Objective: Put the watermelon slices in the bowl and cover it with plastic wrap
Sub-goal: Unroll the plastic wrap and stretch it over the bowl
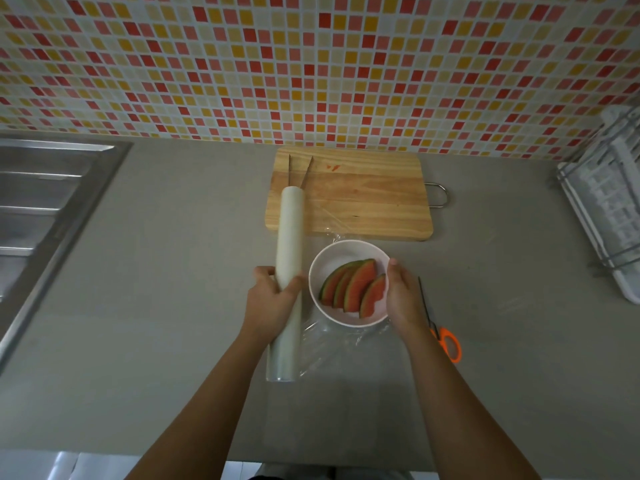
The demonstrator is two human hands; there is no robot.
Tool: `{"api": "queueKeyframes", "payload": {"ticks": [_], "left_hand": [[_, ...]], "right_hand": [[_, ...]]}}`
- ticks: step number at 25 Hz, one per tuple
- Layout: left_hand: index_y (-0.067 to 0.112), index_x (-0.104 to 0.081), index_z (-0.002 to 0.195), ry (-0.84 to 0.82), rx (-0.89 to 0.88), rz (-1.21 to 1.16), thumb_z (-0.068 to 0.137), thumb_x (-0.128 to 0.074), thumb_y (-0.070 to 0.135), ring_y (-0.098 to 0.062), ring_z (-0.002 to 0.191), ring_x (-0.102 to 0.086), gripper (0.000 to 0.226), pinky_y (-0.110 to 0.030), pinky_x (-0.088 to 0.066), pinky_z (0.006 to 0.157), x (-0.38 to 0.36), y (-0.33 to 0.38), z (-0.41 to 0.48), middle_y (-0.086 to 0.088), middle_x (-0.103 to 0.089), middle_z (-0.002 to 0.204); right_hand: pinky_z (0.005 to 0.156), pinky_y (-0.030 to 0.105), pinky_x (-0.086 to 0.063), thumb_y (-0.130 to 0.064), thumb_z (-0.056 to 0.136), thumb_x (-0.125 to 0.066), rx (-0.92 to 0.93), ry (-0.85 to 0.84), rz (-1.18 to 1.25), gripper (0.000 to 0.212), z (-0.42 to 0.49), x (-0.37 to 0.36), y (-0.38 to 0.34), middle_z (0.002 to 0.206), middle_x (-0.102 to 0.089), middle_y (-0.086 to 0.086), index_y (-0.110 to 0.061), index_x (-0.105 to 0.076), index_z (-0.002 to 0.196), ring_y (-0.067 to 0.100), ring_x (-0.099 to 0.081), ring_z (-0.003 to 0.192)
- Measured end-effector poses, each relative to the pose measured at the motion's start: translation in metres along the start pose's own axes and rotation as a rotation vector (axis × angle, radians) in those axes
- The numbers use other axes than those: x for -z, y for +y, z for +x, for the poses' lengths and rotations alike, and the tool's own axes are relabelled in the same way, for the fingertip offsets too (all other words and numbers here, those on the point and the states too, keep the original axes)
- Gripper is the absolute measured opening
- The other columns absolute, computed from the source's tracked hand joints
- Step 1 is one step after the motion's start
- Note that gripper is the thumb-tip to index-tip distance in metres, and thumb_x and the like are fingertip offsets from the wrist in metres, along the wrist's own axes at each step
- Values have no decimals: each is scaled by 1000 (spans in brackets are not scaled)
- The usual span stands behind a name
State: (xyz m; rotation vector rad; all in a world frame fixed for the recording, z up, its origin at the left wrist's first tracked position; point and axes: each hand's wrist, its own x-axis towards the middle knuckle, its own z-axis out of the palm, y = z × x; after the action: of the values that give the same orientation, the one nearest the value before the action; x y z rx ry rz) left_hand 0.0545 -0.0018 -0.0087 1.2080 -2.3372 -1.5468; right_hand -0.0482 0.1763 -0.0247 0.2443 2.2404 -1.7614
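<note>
A white bowl [341,252] stands on the grey counter and holds several watermelon slices [356,289]. A sheet of clear plastic wrap [332,344] stretches from the roll across the bowl and hangs over its near side. My left hand [272,299] grips the long white roll of plastic wrap [290,237], which lies just left of the bowl, pointing away from me. My right hand [403,296] rests on the bowl's right rim, fingers pressed on the wrap there.
A wooden cutting board [360,199] lies behind the bowl, with metal tongs [300,171] on its left end. Orange-handled scissors [443,336] lie to the right of my right hand. A steel sink [45,202] is at the left, a white dish rack [602,209] at the right.
</note>
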Motion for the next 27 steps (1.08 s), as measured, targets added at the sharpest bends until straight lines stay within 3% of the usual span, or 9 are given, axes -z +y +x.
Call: {"api": "queueKeyframes", "payload": {"ticks": [5, 8, 11, 16, 19, 21, 23, 26, 27], "left_hand": [[21, -48, 105, -18, 43, -24, 86, -60, 48, -22, 85, -57, 35, -31, -39, 69, 3, -3, -4, -1, -60, 93], [31, -43, 114, -70, 45, -74, 91, -46, 57, -21, 90, -58, 35, -33, -41, 76, 1, -7, -12, 5, -59, 97], [31, -41, 123, -58, 31, -103, 90, -39, 63, -16, 90, -59, 46, -33, -41, 76, -1, -13, -21, 10, -58, 97], [18, -52, 95, -21, 129, -92, 68, -55, 60, -12, 76, -59, 50, -30, -41, 57, 5, -13, -21, 6, -59, 86], [19, -55, 89, -44, 78, -32, 81, -58, 56, -16, 75, -59, 39, -28, -41, 57, 11, -15, -18, 3, -61, 81], [22, -53, 96, -58, 63, 15, 89, -51, 56, -11, 76, -57, 35, -23, -38, 58, 11, -19, -19, 7, -59, 82], [27, -50, 103, -63, 68, 11, 90, -44, 60, -5, 77, -55, 36, -21, -37, 59, 9, -21, -24, 11, -58, 84], [22, -51, 102, -40, 152, -68, 84, -46, 68, -10, 79, -58, 50, -27, -41, 59, 8, -22, -29, 5, -60, 88], [19, -53, 99, -42, 193, -94, 78, -50, 68, -15, 80, -60, 54, -31, -45, 61, 9, -22, -30, 2, -61, 90]], "right_hand": [[60, 24, -43, -36, 99, -32, -11, 6, -69, 45, -1, 1, -2, 77, -60, 3, -4, -62, 89, 10, -56, 69], [58, 22, -41, -35, 99, -31, -9, 4, -78, 42, -1, 1, -4, 77, -62, 1, -10, -63, 89, 6, -57, 70], [53, 20, -43, -33, 99, -31, 27, 4, -94, 46, -2, 0, -6, 74, -61, 5, -2, -63, 85, 9, -55, 64], [54, 18, -42, -32, 99, -31, 34, 18, -89, 42, -4, 1, -7, 74, -61, 1, -8, -63, 84, 6, -56, 66], [46, 7, -38, -30, 99, -32, 60, 56, -102, 47, -5, 0, -7, 72, -60, 3, 1, -63, 84, 13, -55, 65], [54, 7, -38, -30, 100, -31, 95, 71, -117, 44, -5, 0, -6, 81, -64, 4, -2, -64, 90, 23, -61, 82], [80, 17, -40, -32, 100, -30, 94, 53, -113, 42, -3, -1, -6, 107, -65, 9, -7, -62, 111, 27, -58, 109], [85, 31, -43, -34, 99, -31, 46, 43, -122, 44, -3, -1, -6, 107, -65, 14, -5, -63, 106, 32, -59, 109], [93, 32, -43, -34, 99, -31, 43, 43, -111, 44, -3, -1, -5, 118, -62, 14, -6, -59, 117, 30, -55, 117]]}}
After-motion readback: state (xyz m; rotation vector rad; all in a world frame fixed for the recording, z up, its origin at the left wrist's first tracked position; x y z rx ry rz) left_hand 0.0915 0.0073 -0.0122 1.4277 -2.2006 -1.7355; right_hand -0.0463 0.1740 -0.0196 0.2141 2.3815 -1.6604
